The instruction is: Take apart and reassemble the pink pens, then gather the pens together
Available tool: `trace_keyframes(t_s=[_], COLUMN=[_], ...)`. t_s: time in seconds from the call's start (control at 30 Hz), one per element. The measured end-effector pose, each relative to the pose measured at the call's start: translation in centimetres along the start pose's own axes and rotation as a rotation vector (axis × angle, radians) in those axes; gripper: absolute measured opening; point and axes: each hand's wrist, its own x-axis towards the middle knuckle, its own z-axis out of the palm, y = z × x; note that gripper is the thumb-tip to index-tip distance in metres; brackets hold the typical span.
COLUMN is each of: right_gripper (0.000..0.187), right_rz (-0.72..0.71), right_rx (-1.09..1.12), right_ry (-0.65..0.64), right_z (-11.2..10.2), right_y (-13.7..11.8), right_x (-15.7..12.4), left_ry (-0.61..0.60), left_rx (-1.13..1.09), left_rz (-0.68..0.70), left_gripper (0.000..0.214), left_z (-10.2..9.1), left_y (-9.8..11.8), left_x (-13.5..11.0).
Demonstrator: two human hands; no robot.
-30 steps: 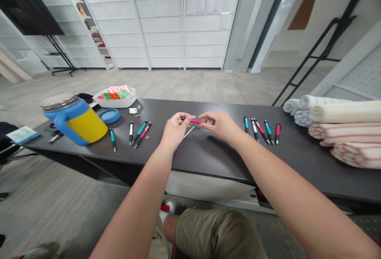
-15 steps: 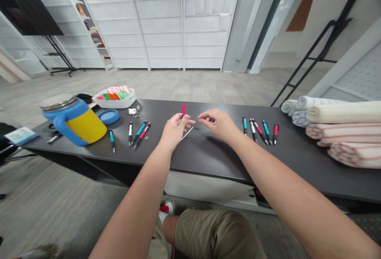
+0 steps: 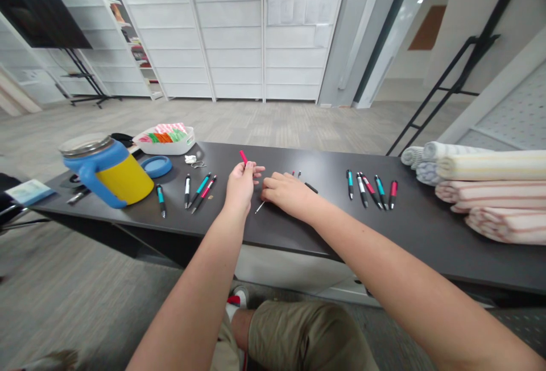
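My left hand (image 3: 239,186) is raised over the table, its thumb and fingers pinching a red pen barrel (image 3: 243,157) that tilts up and to the left. Close beside it, my right hand (image 3: 285,193) is low on the tabletop with curled fingers. From under those fingers sticks out a thin pale pen refill (image 3: 260,207); the fingertips on it are partly hidden. Just beyond the right hand lie a black pen grip (image 3: 311,188) and two small pen parts, one of them a little clicker piece (image 3: 299,174).
Several assembled pens (image 3: 370,190) lie to the right, before rolled towels (image 3: 503,189). On the left are more pens (image 3: 198,190), a yellow-and-blue mug (image 3: 115,172), a blue lid (image 3: 156,167) and a white basket (image 3: 166,143) of wrapped items. The dark table (image 3: 264,231) has its front edge near my knees.
My right hand has moved left and down onto the refill, uncovering small parts behind it. My left hand has shifted slightly left, and the red barrel now leans left.
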Motion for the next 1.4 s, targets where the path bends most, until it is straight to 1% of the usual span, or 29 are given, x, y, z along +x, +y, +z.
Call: trace_keyframes(t_s=[0.13, 0.23, 0.3, 0.33, 0.4, 0.47, 0.5, 0.57, 0.67, 0.73, 0.8, 0.87, 1.03, 1.13, 1.23, 1.4], right_gripper=[0.022, 0.024, 0.022, 0.019, 0.015, 0.026, 0.03, 0.031, 0.031, 0.034, 0.036, 0.036, 0.031, 0.031, 0.034, 0.027], right_rz=[-0.012, -0.012, 0.068, 0.145, 0.327, 0.454, 0.489, 0.535, 0.594, 0.609, 0.603, 0.586, 0.541, 0.558, 0.6, 0.606], right_rx=[-0.038, 0.092, 0.262, 0.36, 0.561, 0.739, 0.815, 0.937, 1.041, 1.082, 1.112, 1.121, 1.054, 1.002, 0.958, 0.928], right_ry=[0.029, 0.09, 0.183, 0.249, 0.394, 0.515, 0.565, 0.658, 0.795, 0.847, 0.841, 0.801, 0.641, 0.557, 0.55, 0.552], right_z=[-0.2, -0.1, -0.1, -0.2, -0.4, -0.7, -0.8, -1.1, -1.4, -1.5, -1.5, -1.3, -0.7, -0.5, -0.6, -1.1], right_y=[-0.9, -0.4, 0.4, 0.9, 1.8, 2.6, 3.0, 3.5, 3.8, 3.9, 3.8, 3.7, 3.7, 3.9, 4.1, 4.3], right_x=[-0.1, -0.5, -0.7, -0.9, -1.3, -1.7, -1.9, -2.2, -2.4, -2.4, -2.4, -2.3, -2.3, -2.3, -2.4, -2.6], left_ry=[0.006, 0.02, 0.012, -0.008, -0.093, -0.205, -0.254, -0.314, -0.337, -0.341, -0.349, -0.364, -0.395, -0.388, -0.377, -0.369], left_rx=[-0.009, 0.001, 0.033, 0.061, 0.143, 0.261, 0.327, 0.439, 0.495, 0.484, 0.486, 0.517, 0.593, 0.602, 0.588, 0.587], left_rz=[0.009, 0.0, 0.007, 0.026, 0.103, 0.199, 0.237, 0.279, 0.297, 0.3, 0.307, 0.327, 0.364, 0.357, 0.351, 0.338], left_gripper=[0.021, 0.022, 0.025, 0.026, 0.026, 0.025, 0.024, 0.022, 0.02, 0.019, 0.018, 0.019, 0.022, 0.022, 0.019, 0.017], left_z=[-0.1, -0.3, -0.4, -0.4, -0.4, -0.4, -0.3, -0.3, -0.2, -0.2, -0.2, -0.2, -0.1, -0.2, -0.2, -0.3], left_y=[-0.1, -0.3, -0.4, -0.4, -0.4, -0.4, -0.4, -0.4, -0.6, -0.7, -0.8, -0.8, -0.7, -0.7, -0.7, -0.6], left_x=[0.0, 0.1, 0.1, 0.0, -0.2, -0.5, -0.7, -0.9, -1.0, -0.9, -0.8, -0.8, -0.9, -1.0, -0.9, -0.9])
